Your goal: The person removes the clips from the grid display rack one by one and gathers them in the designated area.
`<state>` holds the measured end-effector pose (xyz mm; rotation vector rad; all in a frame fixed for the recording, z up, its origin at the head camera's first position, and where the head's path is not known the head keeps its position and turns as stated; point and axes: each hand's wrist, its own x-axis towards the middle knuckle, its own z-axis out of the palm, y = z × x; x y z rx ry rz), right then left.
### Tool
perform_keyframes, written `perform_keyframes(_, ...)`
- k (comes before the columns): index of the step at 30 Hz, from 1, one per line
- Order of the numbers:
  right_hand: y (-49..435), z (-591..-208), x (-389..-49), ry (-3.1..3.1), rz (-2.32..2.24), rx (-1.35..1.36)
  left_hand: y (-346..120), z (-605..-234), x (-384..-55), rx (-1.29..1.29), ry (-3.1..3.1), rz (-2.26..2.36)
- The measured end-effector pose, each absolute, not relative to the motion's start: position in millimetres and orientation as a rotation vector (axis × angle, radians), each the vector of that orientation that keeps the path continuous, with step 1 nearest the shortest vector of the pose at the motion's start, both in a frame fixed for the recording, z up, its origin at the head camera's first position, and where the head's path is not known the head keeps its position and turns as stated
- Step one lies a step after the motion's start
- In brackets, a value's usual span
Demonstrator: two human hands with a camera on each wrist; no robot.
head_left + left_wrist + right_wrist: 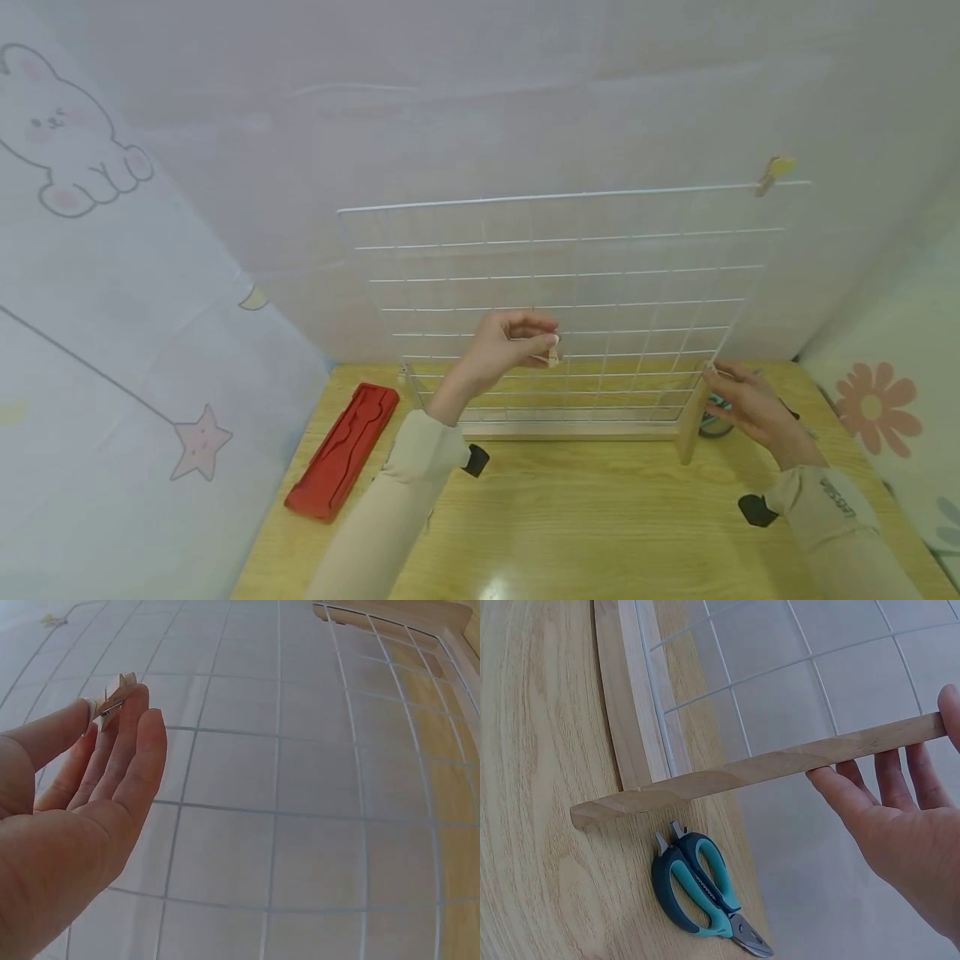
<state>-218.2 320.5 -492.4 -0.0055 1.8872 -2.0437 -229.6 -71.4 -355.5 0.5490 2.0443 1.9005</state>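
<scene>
My left hand (pixel 513 343) is in front of the middle of a white wire grid panel (pixel 577 195), which stands upright in a wooden base (pixel 570 431). Between its thumb and fingertips it pinches a small wooden clothespin (pixel 114 699), held apart from the top wire. At the panel's right side, my right hand (pixel 750 406) holds the upper end of the wooden side post (pixel 757 769), thumb on one face and fingers against the other. Another clothespin (pixel 766 178) with a yellow decoration is clipped to the top wire near the right corner.
A red molded tray (pixel 347 454) lies on the left of the wood-grain table (pixel 555 525). Teal-handled scissors (pixel 705 881) lie beside the right post, partly hidden by my hand in the head view. Pale patterned cloth walls (pixel 450 125) surround the table.
</scene>
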Motion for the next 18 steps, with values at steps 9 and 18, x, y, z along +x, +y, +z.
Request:
perform_keyframes(9,321.0,-492.7,-217.5,1.905,-2.021,-0.007,-94.0,-401.7,-217.6,0.382,1.993,1.924)
perform_keyframes(18,318.9,-488.9,-216.7,1.893,-2.027,-0.011,-120.0,-445.1,-203.2,0.24,1.971,1.938)
